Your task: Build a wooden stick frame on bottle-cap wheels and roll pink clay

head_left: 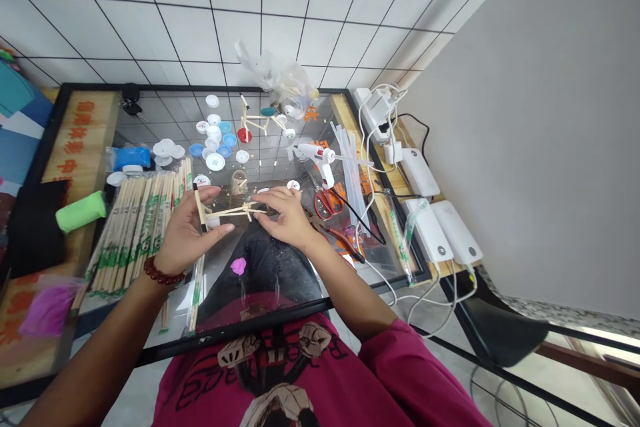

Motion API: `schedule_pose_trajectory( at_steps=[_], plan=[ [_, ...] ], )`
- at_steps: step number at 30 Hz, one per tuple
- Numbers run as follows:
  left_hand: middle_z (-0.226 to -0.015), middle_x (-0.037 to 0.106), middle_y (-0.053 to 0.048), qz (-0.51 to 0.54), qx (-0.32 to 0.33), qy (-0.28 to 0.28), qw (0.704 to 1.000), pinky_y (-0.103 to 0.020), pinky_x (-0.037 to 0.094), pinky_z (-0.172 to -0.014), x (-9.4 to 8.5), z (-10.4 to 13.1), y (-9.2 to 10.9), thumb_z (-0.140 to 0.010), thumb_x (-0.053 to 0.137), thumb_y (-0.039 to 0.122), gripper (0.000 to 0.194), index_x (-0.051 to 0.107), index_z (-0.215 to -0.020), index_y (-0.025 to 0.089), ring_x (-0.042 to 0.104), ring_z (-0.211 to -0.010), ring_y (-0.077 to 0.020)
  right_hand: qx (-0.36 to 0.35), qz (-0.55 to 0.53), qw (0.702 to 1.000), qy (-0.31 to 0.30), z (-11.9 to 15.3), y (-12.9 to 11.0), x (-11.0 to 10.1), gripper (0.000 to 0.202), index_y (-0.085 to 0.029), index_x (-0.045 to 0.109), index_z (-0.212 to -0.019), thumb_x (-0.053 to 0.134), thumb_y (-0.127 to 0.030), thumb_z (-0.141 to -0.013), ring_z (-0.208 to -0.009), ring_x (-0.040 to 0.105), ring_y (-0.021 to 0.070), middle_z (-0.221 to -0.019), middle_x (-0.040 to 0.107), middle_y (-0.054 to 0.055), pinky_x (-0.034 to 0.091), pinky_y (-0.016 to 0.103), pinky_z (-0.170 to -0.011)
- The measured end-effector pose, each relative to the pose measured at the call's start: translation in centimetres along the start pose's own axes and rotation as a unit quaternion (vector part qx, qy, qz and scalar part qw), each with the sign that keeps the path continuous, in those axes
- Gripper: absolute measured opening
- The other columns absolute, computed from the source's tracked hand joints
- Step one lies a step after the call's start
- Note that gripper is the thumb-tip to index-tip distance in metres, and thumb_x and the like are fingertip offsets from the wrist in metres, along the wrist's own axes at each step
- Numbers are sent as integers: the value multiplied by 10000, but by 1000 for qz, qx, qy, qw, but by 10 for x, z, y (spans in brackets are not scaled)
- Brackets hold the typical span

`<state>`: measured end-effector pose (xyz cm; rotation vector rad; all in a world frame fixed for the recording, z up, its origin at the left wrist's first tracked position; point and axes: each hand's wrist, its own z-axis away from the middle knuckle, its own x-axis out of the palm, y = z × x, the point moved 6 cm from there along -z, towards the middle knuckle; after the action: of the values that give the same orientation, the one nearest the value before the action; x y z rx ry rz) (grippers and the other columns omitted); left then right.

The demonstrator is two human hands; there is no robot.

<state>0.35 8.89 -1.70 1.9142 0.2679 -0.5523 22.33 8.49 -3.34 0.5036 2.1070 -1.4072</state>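
Observation:
Between my hands, just above the glass tabletop, is a small frame of glued wooden sticks (227,212). Its left end has a crossbar with black tips, which my left hand (183,230) holds between thumb and fingers. My right hand (285,215) grips the other end, where short sticks cross; its fingertips partly hide that joint. Beyond them stands a similar stick model (260,121) with bottle caps attached, among them a red cap (245,135) and a dark green one (268,111). A white glue gun (320,159) lies to the right of my right hand.
Wrapped chopsticks (135,227) lie left, near a blue packet (131,158). Loose bottle caps (215,161) are scattered behind. Right are glue sticks (350,177), red-handled scissors (327,203), pliers (345,242) and white power adapters (427,230) with cables. A pink lump (239,266) sits in front.

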Motion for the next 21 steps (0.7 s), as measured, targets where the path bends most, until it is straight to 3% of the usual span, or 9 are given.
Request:
schedule_pose_trajectory(
  at_steps=[6,13,16,21],
  plan=[
    [-1383,647,-119,23,-61,8,998,-529,519,-1125,8,7,-10,-807,822,456,580,640,-1325,269,649,-1281,-317,-2,-9,1000,-1,1,-5,2,293,-239,762,-1155,772,-261,-862,-1129,678,240,-1168,808,57,332,430,-1043],
    [-1425,638,-96,35,-66,1,997,-531,517,-1154,-1,8,-13,-711,901,451,774,590,-1408,327,637,-1322,-337,-16,-11,1000,-17,7,-9,-27,666,-245,612,-1429,807,-260,-792,-1315,586,312,-1469,644,110,347,469,-1079],
    [-1481,603,-81,55,-62,-18,996,-536,480,-1200,-10,11,-13,-712,903,410,813,559,-1448,373,603,-1376,-331,-6,-5,999,-31,7,-7,-35,669,-270,597,-1450,795,-297,-812,-1318,569,322,-1474,638,101,354,489,-1090],
    [-1516,585,-96,78,-59,-38,994,-568,409,-1247,-14,17,-18,-743,882,402,859,502,-1511,361,571,-1416,-329,10,18,997,-69,0,-5,-20,568,-249,668,-1371,810,-316,-825,-1279,568,309,-1398,710,91,331,475,-1070]
  ],
)
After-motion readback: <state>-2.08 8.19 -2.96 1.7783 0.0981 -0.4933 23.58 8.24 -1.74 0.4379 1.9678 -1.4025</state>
